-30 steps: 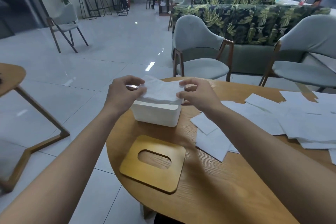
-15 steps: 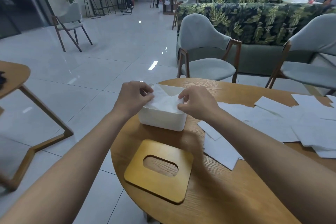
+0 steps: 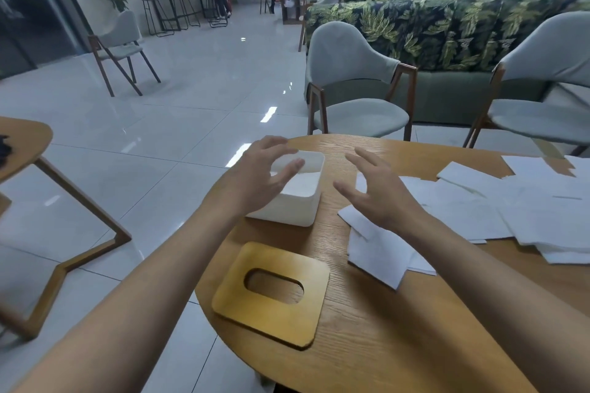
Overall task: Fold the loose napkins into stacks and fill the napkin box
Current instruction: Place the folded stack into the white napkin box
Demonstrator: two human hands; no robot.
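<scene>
A white napkin box stands near the far left edge of the round wooden table. Folded white napkins lie inside it, below the rim. My left hand hovers over the box's left side with fingers spread, holding nothing. My right hand hovers just right of the box, fingers spread and empty. Loose white napkins are scattered over the table's right half. The box's wooden lid with an oval slot lies flat in front of the box.
Two grey armchairs stand behind the table, with a leaf-patterned sofa beyond them. Another wooden table is at the left. The tiled floor drops away left of the table edge.
Both hands held a napkin stack and pushed it down into the box. They have since let go and lifted apart with spread fingers. The napkins now sit inside the box.
</scene>
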